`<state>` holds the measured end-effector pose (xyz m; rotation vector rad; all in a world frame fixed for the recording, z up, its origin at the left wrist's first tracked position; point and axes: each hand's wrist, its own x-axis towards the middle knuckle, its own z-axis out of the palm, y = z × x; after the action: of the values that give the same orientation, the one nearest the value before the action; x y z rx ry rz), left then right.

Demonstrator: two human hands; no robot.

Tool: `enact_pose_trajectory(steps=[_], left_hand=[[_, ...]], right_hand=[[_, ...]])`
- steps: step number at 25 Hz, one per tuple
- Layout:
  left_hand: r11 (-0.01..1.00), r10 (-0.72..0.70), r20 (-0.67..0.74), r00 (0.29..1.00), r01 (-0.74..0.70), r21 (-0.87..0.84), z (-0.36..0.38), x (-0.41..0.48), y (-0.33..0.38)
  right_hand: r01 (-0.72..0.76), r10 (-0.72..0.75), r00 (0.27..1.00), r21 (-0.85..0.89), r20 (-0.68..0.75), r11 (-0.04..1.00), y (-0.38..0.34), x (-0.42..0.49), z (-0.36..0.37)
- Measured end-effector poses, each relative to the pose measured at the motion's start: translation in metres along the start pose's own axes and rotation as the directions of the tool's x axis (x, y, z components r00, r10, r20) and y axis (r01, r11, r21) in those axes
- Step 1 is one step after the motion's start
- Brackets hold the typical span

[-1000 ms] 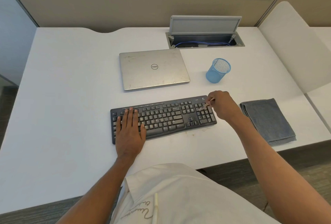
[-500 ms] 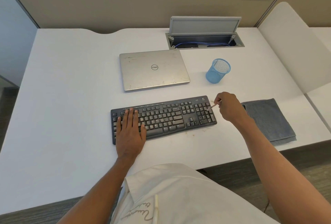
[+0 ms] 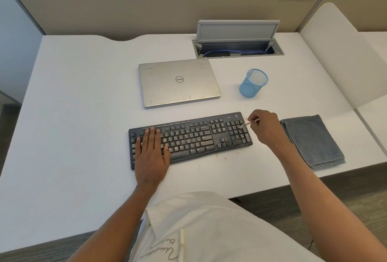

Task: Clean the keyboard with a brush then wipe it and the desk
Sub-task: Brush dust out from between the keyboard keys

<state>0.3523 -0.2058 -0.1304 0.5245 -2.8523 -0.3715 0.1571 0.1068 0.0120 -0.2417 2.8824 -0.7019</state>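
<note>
The left hand (image 3: 151,152) lies flat with straight fingers on the keyboard (image 3: 194,139), probably to pin it to the table (image 3: 73,136) while the other hand works. The right hand (image 3: 265,127) pinches a thin pale brush (image 3: 249,123), its tip angled down onto the number pad just left of the knuckles. The bristles are too small to make out. A folded grey cloth (image 3: 313,142) lies just right of that hand, within easy reach for wiping. A blue mesh cup (image 3: 252,83) stands beyond the same hand.
</note>
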Motion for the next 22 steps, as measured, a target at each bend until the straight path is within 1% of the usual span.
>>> enact_pose_trajectory(steps=[3, 5, 7, 9, 11, 15, 17, 19, 22], left_hand=[[1.000, 0.000, -0.009, 1.000, 0.000, -0.008, 0.000, 0.000, 0.000], [1.000, 0.002, -0.013, 1.000, -0.002, -0.012, 0.000, 0.000, 0.000], [1.000, 0.000, -0.013, 1.000, 0.000, -0.011, -0.001, 0.000, 0.000], [1.000, 0.000, -0.013, 1.000, 0.000, -0.012, -0.002, 0.000, 0.000], [1.000, -0.001, -0.008, 1.000, 0.000, -0.011, -0.002, -0.001, 0.000], [1.000, 0.001, -0.011, 1.000, -0.001, -0.011, -0.002, 0.000, 0.000], [1.000, 0.002, -0.013, 1.000, -0.002, -0.011, -0.002, 0.000, 0.000], [1.000, 0.002, -0.013, 1.000, -0.002, -0.012, -0.001, 0.000, 0.000], [1.000, 0.002, -0.011, 1.000, -0.002, -0.012, -0.001, 0.000, -0.001]], right_hand=[[0.034, -0.033, 0.999, 0.117, -0.014, 0.993, -0.010, -0.009, -0.002], [0.049, -0.044, 0.998, 0.162, -0.035, 0.986, -0.014, -0.011, 0.002], [0.047, -0.048, 0.999, 0.187, 0.000, 0.981, -0.015, -0.013, 0.008], [0.058, -0.070, 0.996, 0.190, 0.057, 0.980, -0.015, -0.016, 0.014], [0.064, -0.078, 0.994, 0.170, 0.077, 0.983, -0.012, -0.018, 0.017], [-0.016, 0.013, 1.000, 0.105, 0.022, 0.994, 0.000, -0.016, 0.016], [-0.012, 0.014, 1.000, 0.072, -0.028, 0.997, 0.003, -0.016, 0.013], [-0.006, 0.011, 0.999, 0.110, -0.038, 0.994, -0.001, -0.017, 0.012], [-0.005, 0.005, 1.000, 0.153, 0.000, 0.988, -0.009, -0.021, 0.016]])
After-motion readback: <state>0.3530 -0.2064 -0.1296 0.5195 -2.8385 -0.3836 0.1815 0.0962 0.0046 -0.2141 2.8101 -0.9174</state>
